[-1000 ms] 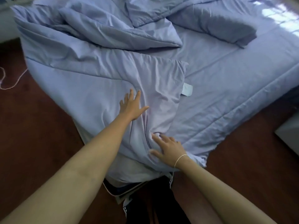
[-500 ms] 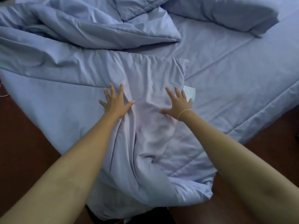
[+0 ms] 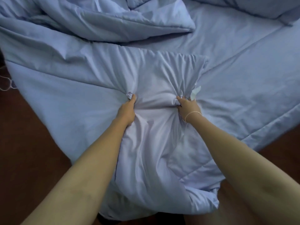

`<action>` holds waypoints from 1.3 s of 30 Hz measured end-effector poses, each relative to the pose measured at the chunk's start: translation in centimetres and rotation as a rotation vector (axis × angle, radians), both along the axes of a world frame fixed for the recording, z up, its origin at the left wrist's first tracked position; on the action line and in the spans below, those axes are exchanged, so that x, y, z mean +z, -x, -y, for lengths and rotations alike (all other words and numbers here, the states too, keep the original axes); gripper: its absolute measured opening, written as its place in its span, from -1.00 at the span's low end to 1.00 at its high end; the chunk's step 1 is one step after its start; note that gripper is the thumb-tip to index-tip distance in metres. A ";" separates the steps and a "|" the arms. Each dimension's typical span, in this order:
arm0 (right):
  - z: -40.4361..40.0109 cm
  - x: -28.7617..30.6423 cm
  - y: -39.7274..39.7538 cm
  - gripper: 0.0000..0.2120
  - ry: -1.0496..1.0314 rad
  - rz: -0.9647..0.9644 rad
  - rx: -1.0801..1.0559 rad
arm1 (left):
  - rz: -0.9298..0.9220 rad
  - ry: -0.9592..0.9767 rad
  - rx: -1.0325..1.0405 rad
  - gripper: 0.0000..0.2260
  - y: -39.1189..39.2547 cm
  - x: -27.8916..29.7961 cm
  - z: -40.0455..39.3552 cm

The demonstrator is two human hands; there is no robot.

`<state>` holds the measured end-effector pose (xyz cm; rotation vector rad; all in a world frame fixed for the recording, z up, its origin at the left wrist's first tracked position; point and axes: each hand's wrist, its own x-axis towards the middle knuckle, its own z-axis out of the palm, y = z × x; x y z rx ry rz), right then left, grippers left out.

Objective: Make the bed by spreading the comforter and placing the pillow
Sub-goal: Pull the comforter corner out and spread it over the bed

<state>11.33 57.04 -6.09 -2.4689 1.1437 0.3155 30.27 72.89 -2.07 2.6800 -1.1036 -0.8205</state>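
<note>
A light blue comforter point(image 3: 65, 101) lies rumpled over the bed's near corner, with a folded-over flap in the middle and a bunched heap at the back left. My left hand point(image 3: 127, 111) is clenched on a fistful of that flap. My right hand point(image 3: 187, 106), a thin band on its wrist, grips the flap's right side beside a small white tag point(image 3: 195, 91). Fabric creases fan out from both fists. A matching blue pillow point(image 3: 253, 8) lies at the far right on the sheet.
The blue bed sheet point(image 3: 243, 65) is bare on the right half of the bed. Dark wooden floor point(image 3: 27, 151) borders the bed's corner on both sides. A thin pale cord point(image 3: 6, 85) lies on the floor at the left edge.
Both hands went from lying flat with spread fingers on the comforter to clenching bunches of it. The view has moved closer to the bed.
</note>
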 end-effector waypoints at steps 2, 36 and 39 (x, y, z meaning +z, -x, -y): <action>-1.4 1.2 0.3 -0.56 -0.072 0.077 -0.081 | 0.002 0.068 0.021 -0.35 0.5 1.3 -1.5; -46.7 10.8 -5.5 -0.10 0.282 0.139 0.140 | 0.204 0.278 -0.150 -0.47 0.5 7.1 -46.2; -45.7 8.9 -4.6 -0.07 0.198 -0.043 0.085 | 0.179 0.204 -0.246 -0.44 1.2 6.0 -43.4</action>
